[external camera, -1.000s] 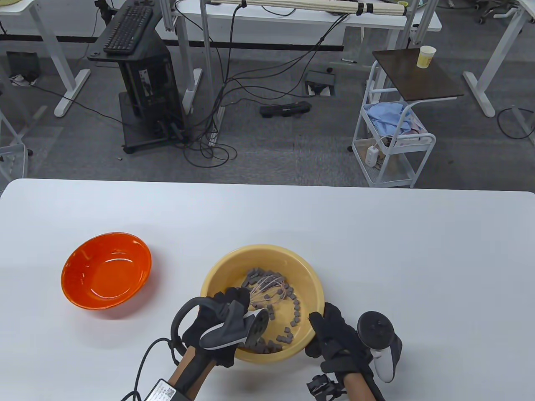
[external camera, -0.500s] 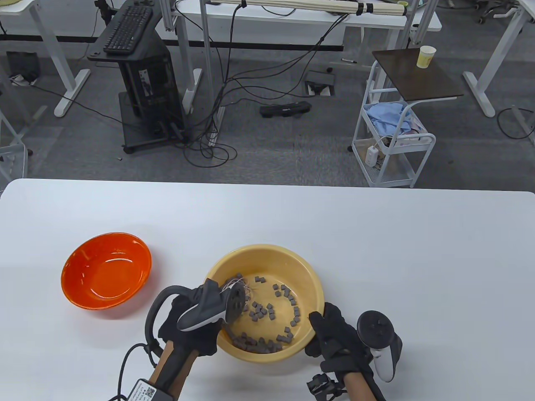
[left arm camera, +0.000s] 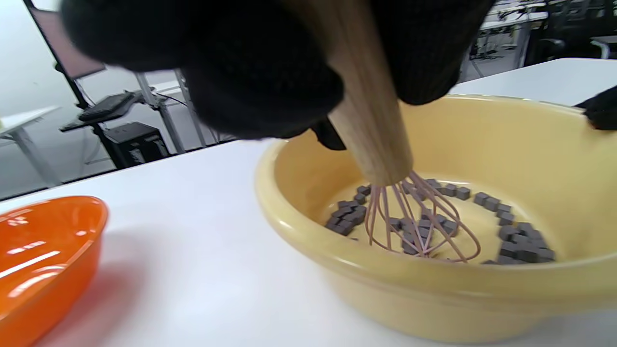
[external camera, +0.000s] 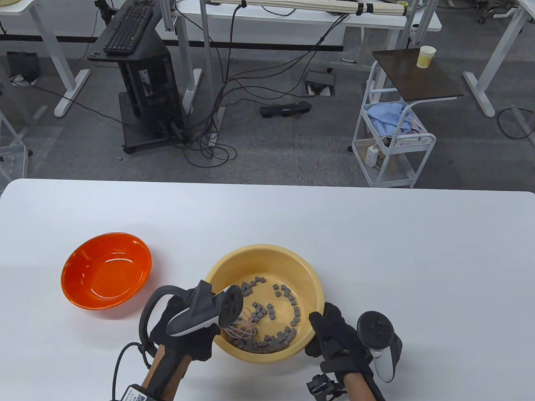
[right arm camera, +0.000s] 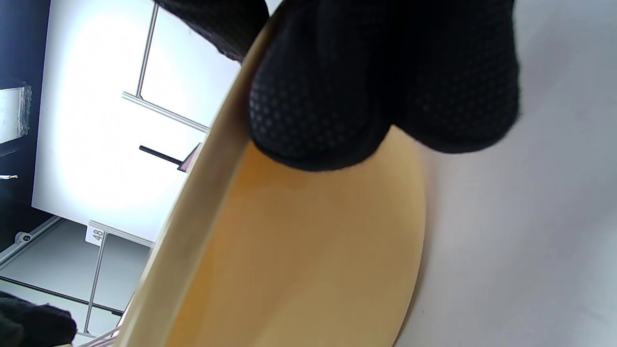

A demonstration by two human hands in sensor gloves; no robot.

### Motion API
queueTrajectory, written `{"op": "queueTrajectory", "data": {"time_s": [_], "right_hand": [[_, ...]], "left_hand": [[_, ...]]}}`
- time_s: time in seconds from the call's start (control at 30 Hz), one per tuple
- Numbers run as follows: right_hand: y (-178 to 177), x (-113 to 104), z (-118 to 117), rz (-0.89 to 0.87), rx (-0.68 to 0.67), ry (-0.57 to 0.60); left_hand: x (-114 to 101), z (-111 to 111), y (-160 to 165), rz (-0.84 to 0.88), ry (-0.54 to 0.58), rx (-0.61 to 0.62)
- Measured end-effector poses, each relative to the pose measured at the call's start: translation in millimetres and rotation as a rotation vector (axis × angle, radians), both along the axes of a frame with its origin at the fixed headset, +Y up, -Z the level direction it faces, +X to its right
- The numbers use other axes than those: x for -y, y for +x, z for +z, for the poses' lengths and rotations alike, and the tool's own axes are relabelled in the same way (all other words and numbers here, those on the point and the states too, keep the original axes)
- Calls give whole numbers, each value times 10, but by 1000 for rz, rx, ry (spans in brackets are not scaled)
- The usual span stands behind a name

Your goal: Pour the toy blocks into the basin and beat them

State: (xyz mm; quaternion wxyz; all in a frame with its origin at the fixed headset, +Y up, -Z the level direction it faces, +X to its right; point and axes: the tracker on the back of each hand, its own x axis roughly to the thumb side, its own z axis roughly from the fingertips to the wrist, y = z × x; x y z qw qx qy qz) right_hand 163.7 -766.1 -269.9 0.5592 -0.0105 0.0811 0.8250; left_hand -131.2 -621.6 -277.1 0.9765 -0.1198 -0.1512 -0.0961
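Mostly done: toy blocks (external camera: 267,317) already in yellow basin (external camera: 267,253), orange bowl (external camera: 106,270) at left holds none; left hand (external camera: 184,334) wrapped round whisk (left arm camera: 371,120), wires among blocks near left wall; right hand (external camera: 334,338) grips right rim; beating underway, only more stirring left

Table view: high, looking down and forward over the white table (external camera: 376,234); office floor and desks fill the upper half; hands enter from the bottom edge.
Left wrist view: low, very close, roughly level with the yellow basin (left arm camera: 434,284) rim, looking across the table toward far desks; orange bowl (left arm camera: 43,260) at the left edge.
Right wrist view: turned on its side, pressed near the basin's outer wall (right arm camera: 299,250); tabletop fills the right.
Shared: all three show the yellow basin (external camera: 311,275); table and left wrist views share the orange bowl (external camera: 106,269), whisk (left arm camera: 414,217) and blocks (left arm camera: 520,241).
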Motion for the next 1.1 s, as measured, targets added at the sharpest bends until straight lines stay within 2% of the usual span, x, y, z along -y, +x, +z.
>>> {"op": "queueTrajectory", "data": {"time_s": [0.2, 0.53, 0.67, 0.8, 0.93, 1.1], "right_hand": [[-3, 4, 6, -6, 1, 1], [-6, 6, 12, -8, 3, 3], [-8, 7, 15, -8, 5, 5], [-8, 7, 17, -7, 4, 5], [-7, 6, 17, -7, 1, 5], [-4, 6, 19, -13, -3, 1]], "left_hand": [[164, -7, 171, 55, -96, 92], [375, 61, 465, 21, -122, 199], [463, 91, 553, -62, -24, 188], [562, 73, 561, -143, 119, 149], [596, -5, 461, -163, 120, 103], [477, -84, 262, -134, 80, 18]]}}
